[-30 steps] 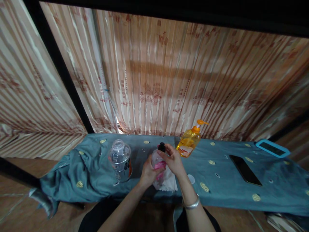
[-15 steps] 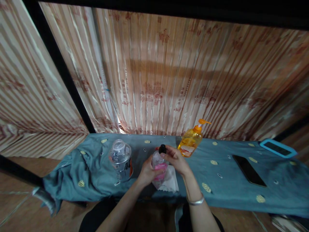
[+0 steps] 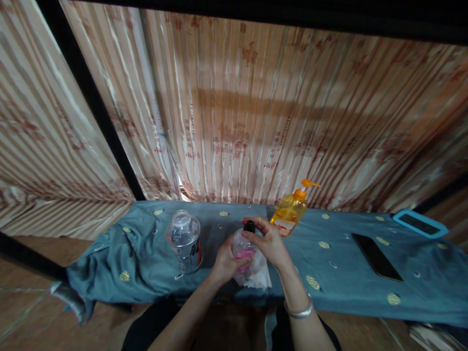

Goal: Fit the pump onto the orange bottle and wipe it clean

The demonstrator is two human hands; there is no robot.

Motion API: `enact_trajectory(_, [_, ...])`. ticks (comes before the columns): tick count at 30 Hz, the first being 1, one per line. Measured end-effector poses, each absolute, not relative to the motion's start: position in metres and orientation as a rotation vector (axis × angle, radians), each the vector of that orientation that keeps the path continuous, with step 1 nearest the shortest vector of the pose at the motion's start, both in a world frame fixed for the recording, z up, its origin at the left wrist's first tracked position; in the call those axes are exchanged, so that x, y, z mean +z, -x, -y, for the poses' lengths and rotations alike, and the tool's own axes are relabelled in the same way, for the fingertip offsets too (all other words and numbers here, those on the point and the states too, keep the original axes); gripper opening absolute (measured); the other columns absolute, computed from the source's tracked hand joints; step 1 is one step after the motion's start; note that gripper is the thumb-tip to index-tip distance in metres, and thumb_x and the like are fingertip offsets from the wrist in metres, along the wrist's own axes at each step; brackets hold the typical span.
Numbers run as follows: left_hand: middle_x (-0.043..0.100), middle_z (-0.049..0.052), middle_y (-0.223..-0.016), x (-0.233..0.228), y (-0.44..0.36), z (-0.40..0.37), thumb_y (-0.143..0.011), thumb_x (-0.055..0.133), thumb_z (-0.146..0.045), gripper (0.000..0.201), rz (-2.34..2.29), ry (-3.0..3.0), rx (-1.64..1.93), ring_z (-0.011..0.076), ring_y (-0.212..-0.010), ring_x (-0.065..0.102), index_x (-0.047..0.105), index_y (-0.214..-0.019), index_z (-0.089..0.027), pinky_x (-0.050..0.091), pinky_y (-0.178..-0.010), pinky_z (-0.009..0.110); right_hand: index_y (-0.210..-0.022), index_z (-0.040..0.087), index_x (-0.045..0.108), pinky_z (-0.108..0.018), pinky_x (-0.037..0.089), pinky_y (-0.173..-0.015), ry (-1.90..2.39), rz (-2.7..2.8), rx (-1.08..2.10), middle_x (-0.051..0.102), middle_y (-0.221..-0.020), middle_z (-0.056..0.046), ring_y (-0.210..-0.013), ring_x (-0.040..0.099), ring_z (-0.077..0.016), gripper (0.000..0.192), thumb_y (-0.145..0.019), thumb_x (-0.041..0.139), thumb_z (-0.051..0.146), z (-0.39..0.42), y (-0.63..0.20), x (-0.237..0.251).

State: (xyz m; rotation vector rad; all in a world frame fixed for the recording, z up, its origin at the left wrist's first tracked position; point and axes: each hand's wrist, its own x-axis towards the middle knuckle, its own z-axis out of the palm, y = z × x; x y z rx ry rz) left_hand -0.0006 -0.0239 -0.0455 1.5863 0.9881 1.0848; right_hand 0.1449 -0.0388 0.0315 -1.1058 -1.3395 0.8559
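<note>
A clear bottle with a pink label [image 3: 242, 243] stands slightly tilted in front of me, and my left hand [image 3: 227, 261] is wrapped round its body. At its top is a black cap [image 3: 249, 226], pinched between the thumb and fingers of my right hand [image 3: 268, 239]. Whether the cap is seated or loose, I cannot tell. Partly hidden behind the bottle, a white tissue [image 3: 260, 278] lies on the teal cloth. To the left is a large clear plastic bottle [image 3: 185, 243]. Beyond my right hand sits a pump bottle of yellow liquid [image 3: 289, 212] with an orange pump.
The patterned teal cloth [image 3: 329, 273] covers a long, low surface. A black phone [image 3: 377, 257] and a blue-framed object [image 3: 420, 223] lie on its right side. Striped curtains [image 3: 234, 122] hang behind, with a dark slanting post [image 3: 91, 107] at the left.
My right hand's fingers have shifted and lifted slightly around the black cap. My left hand keeps its hold on the bottle. The other objects stay in place.
</note>
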Motion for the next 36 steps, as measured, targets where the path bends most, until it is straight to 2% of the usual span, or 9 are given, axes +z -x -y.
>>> enact_trajectory(4, [0.072,0.004,-0.094,-0.043,0.002,0.024,-0.062,0.079,-0.022,0.044,-0.973,-1.588,1.072,0.0253,-0.086,0.067,0.064,-0.103,-0.017,0.056,-0.082,0.041,-0.1,0.023,0.072,-0.037,0.047,-0.089,1.002,1.382,1.08,0.074,-0.104,-0.005,-0.099,0.065,-0.0226,0.03,-0.076,0.076,0.04,0.04,-0.152,0.033])
enact_trajectory(7, [0.072,0.004,-0.095,-0.041,0.001,0.025,-0.061,0.079,-0.02,0.046,-0.989,-1.577,1.079,0.0258,-0.087,0.068,0.064,-0.104,-0.017,0.055,-0.083,0.041,-0.107,0.023,0.068,-0.038,0.045,-0.095,0.992,1.411,1.056,0.071,-0.107,-0.005,-0.103,0.063,-0.0216,0.034,-0.077,0.075,0.039,0.041,-0.153,0.035])
enact_trajectory(13, [0.073,0.005,-0.097,-0.043,0.0,0.024,-0.06,0.081,-0.014,0.052,-0.997,-1.543,1.043,0.0248,-0.089,0.068,0.063,-0.109,-0.017,0.056,-0.083,0.038,-0.085,0.022,0.06,-0.047,0.043,-0.1,1.163,1.388,0.756,0.07,-0.109,-0.011,-0.109,0.063,-0.0287,0.035,-0.065,0.083,0.038,0.041,-0.151,0.035])
enact_trajectory(17, [0.072,0.005,-0.099,-0.044,0.0,0.024,-0.06,0.081,-0.016,0.054,-1.006,-1.553,1.051,0.0244,-0.09,0.068,0.063,-0.11,-0.016,0.054,-0.085,0.037,-0.106,0.022,0.067,-0.045,0.043,-0.102,1.081,1.451,0.877,0.071,-0.112,-0.009,-0.111,0.063,-0.0255,0.033,-0.077,0.071,0.038,0.042,-0.154,0.036])
enact_trajectory(22, [0.072,0.004,-0.1,-0.042,0.0,0.025,-0.06,0.081,-0.017,0.05,-1.034,-1.569,1.048,0.0237,-0.09,0.068,0.063,-0.107,-0.017,0.053,-0.087,0.038,-0.128,0.026,0.057,-0.042,0.035,-0.112,1.042,1.519,0.924,0.061,-0.136,-0.008,-0.129,0.052,-0.0223,0.049,-0.081,0.068,0.035,0.042,-0.156,0.035])
enact_trajectory(24, [0.072,0.003,-0.098,-0.042,0.0,0.026,-0.06,0.08,-0.016,0.049,-1.042,-1.57,1.049,0.0233,-0.09,0.068,0.063,-0.106,-0.017,0.053,-0.086,0.037,-0.122,0.021,0.058,-0.045,0.039,-0.108,1.126,1.519,0.806,0.064,-0.127,-0.011,-0.122,0.056,-0.026,0.051,-0.077,0.073,0.039,0.042,-0.154,0.032])
enact_trajectory(28, [0.074,0.001,-0.098,-0.041,0.0,0.026,-0.06,0.08,-0.016,0.05,-1.049,-1.577,1.035,0.0211,-0.089,0.068,0.063,-0.107,-0.018,0.054,-0.084,0.033,-0.099,0.022,0.066,-0.042,0.047,-0.093,1.104,1.426,0.79,0.071,-0.101,-0.007,-0.101,0.064,-0.0253,0.029,-0.077,0.075,0.039,0.044,-0.146,0.039])
enact_trajectory(33, [0.074,0.004,-0.108,-0.034,0.0,0.028,-0.061,0.081,-0.017,0.056,-1.033,-1.593,1.027,0.0239,-0.098,0.068,0.063,-0.114,-0.018,0.054,-0.09,0.036,-0.106,0.026,0.069,-0.031,0.05,-0.091,0.971,1.286,0.889,0.073,-0.112,-0.004,-0.104,0.065,-0.0186,0.029,-0.08,0.071,0.039,0.046,-0.162,0.049])
enact_trajectory(36, [0.074,0.004,-0.106,-0.03,0.001,0.029,-0.06,0.081,-0.014,0.053,-1.085,-1.612,0.998,0.0251,-0.098,0.068,0.064,-0.11,-0.017,0.054,-0.09,0.038,-0.107,0.018,0.065,-0.036,0.05,-0.098,1.234,1.313,0.724,0.071,-0.116,-0.011,-0.11,0.065,-0.0236,0.042,-0.076,0.067,0.047,0.034,-0.193,0.026])
